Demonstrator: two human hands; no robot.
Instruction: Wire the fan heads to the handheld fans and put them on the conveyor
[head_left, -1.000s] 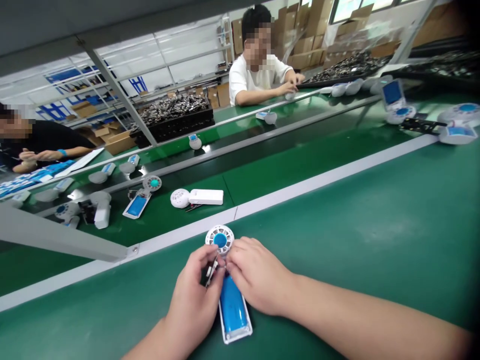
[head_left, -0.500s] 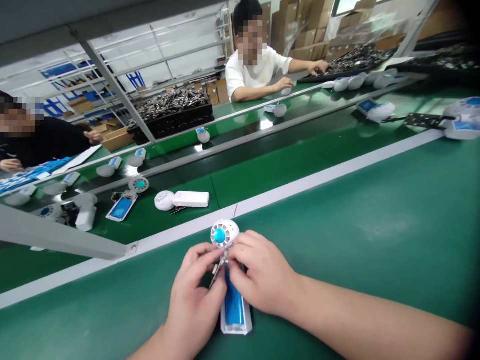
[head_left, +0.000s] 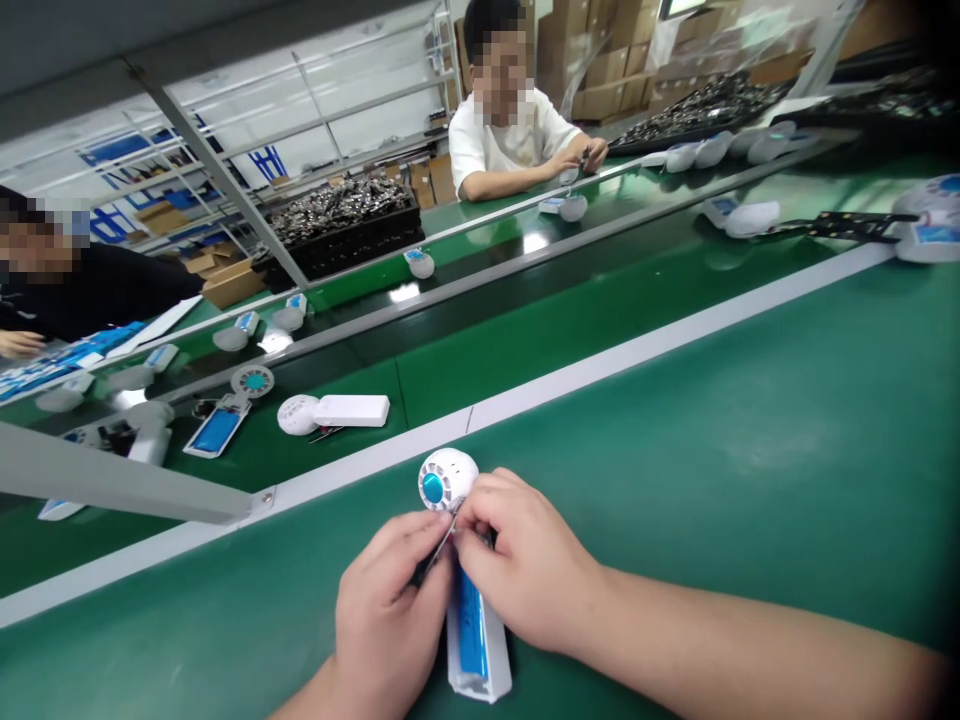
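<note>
Green bench [head_left: 712, 440] fills the foreground; a green belt [head_left: 540, 312] runs beyond it behind a pale rail [head_left: 600, 368]. Clock positions are taken from the middle of the fan [head_left: 495, 630], which is over the bench, between both hands. Its head [head_left: 448, 478] points to 12 o'clock, its handle to 6, with a blue battery [head_left: 470, 625] exposed along the handle.

Left hand [head_left: 390, 600], at 8 o'clock: thumb and forefinger narrow, pinching a thin board [head_left: 437, 552] seen nearly edge-on near the neck. Right hand [head_left: 525, 562], at 3 o'clock: fingertips drawn close together at the neck, beside the board; whether they grip anything cannot be told.

On the belt, an open fan [head_left: 217, 430] lies at 10 o'clock and a white fan [head_left: 352, 410] between 10 and 11. A parts tray [head_left: 341, 225] stands at 11. One co-worker in white [head_left: 487, 150] sits at 12, another in black [head_left: 112, 285] at 10.
</note>
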